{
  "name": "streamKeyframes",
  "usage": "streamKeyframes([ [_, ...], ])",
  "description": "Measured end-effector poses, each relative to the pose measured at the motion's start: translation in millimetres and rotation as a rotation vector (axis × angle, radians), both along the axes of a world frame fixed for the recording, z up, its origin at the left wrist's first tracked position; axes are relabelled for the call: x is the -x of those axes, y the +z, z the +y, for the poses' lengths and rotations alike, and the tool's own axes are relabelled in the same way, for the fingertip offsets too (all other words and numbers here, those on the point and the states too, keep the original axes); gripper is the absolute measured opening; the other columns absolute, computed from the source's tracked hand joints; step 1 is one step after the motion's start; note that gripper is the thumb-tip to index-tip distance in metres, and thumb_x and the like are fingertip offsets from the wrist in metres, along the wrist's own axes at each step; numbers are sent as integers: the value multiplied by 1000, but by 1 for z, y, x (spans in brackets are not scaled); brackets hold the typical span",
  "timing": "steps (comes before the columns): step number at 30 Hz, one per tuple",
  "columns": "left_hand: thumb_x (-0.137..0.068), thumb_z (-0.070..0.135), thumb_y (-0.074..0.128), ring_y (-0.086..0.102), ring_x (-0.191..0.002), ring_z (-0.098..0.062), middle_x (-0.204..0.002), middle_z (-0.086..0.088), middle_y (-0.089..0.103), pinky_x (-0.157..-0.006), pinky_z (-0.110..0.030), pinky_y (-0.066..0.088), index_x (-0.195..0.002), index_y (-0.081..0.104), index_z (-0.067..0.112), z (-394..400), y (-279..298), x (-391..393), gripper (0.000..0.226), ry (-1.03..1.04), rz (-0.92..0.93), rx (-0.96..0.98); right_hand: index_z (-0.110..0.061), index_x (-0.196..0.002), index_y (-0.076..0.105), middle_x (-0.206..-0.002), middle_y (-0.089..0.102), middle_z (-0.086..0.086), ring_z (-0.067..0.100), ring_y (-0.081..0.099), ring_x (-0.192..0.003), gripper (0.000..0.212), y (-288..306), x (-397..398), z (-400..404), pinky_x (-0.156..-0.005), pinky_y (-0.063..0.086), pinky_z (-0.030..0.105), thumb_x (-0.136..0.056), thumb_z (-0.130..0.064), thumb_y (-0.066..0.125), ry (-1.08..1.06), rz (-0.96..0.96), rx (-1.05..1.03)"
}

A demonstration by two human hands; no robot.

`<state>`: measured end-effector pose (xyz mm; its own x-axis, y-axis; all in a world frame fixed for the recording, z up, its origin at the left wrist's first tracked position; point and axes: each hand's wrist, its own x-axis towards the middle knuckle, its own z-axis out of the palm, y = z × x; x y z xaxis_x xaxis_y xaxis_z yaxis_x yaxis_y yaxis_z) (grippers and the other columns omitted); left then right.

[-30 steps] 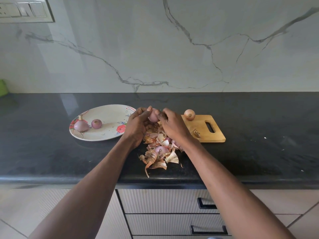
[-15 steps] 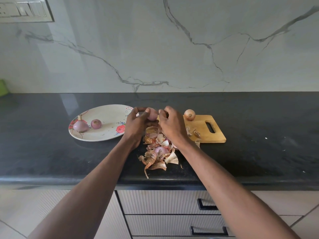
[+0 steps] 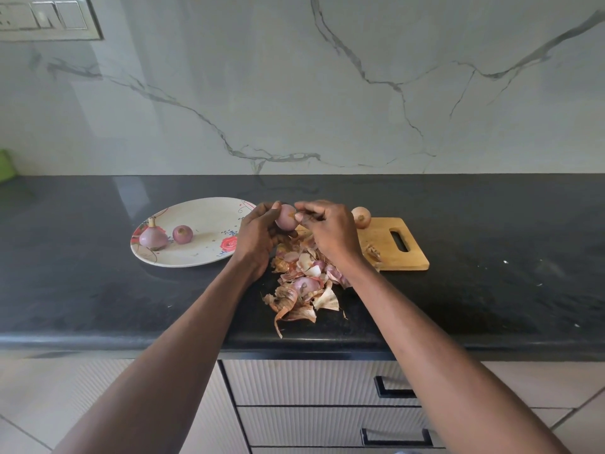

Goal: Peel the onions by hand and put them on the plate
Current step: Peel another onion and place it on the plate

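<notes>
Both hands work a pale pink onion above the black counter.

Nearest, a heap of peels (image 3: 302, 283) lies on the counter (image 3: 98, 290) under the wrists. Above it the left hand (image 3: 258, 235) curls its fingers and thumb round the onion (image 3: 285, 216), smooth and mostly bare of skin; at the onion's 3 o'clock the right hand (image 3: 330, 232) pinches narrowly at its surface. At 9 o'clock from the hands a flowered plate (image 3: 209, 211) carries two peeled onions (image 3: 165, 235), just beside each other. At 3 o'clock, a cutting board (image 3: 409, 257) bears one unpeeled onion (image 3: 361, 217) at its far corner.
</notes>
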<state>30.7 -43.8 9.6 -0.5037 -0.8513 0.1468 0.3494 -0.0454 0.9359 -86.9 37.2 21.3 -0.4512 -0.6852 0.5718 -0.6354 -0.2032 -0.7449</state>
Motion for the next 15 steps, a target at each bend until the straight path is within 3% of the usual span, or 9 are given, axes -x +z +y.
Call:
streamKeyframes([
  [3, -104, 19, 54, 63, -68, -19, -87, -14, 65, -56, -25, 56, -100, 60, 5, 2, 1, -1, 16, -20, -1, 1, -9, -101, 78, -100, 75, 0, 9, 67, -91, 18, -1, 0, -2, -82, 53, 21, -83, -11, 77, -6, -10, -12],
  [8, -101, 15, 58, 69, -67, -17, -83, -11, 70, -58, -26, 57, -102, 62, 2, 7, 1, -2, 14, -24, 17, 23, -9, -98, 78, -94, 74, -3, 5, 65, -84, 15, -1, 0, 0, -74, 49, 11, -83, -11, 77, -18, -23, -13],
  [12, -97, 18, 64, 70, -79, -25, -96, -17, 70, -68, -33, 60, -106, 65, 3, 4, -2, -2, 18, -9, -16, 62, -8, -95, 77, -89, 71, -3, 8, 65, -82, 9, -1, -1, -1, -73, 52, 19, -87, -9, 74, -49, -22, -38],
  [15, -97, 18, 65, 69, -83, -30, -96, -19, 70, -78, -43, 60, -106, 66, 4, 3, -4, -1, 17, -14, -50, 76, -8, -97, 70, -90, 66, -3, 11, 60, -82, 8, -4, -3, -2, -63, 45, 15, -95, -9, 63, -76, 33, -145],
])
